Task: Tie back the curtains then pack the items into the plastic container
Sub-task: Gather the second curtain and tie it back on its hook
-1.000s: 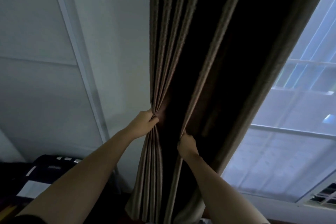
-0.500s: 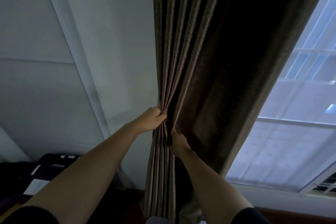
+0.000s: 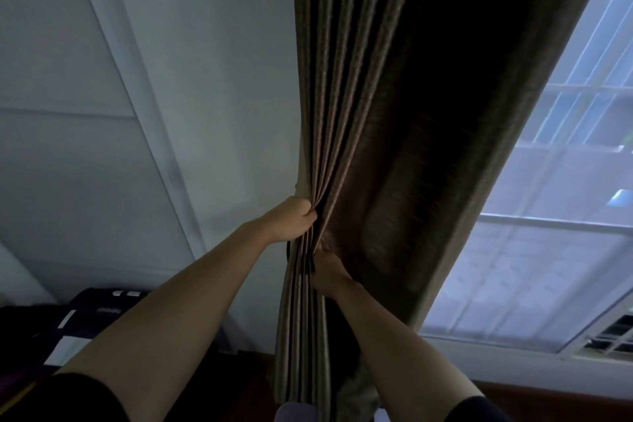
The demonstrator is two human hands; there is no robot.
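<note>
Curtain [image 3: 346,86] bunched w/ both hands [image 3: 294,220]

Right hand's [image 3: 327,267] fingers hidden in curtain [image 3: 359,113] folds; curtain top cropped.

Curtain [image 3: 359,96] dark brown, faintly textured; wall [image 3: 212,79] pale grey-white; sleeves [image 3: 78,397] black.
</note>
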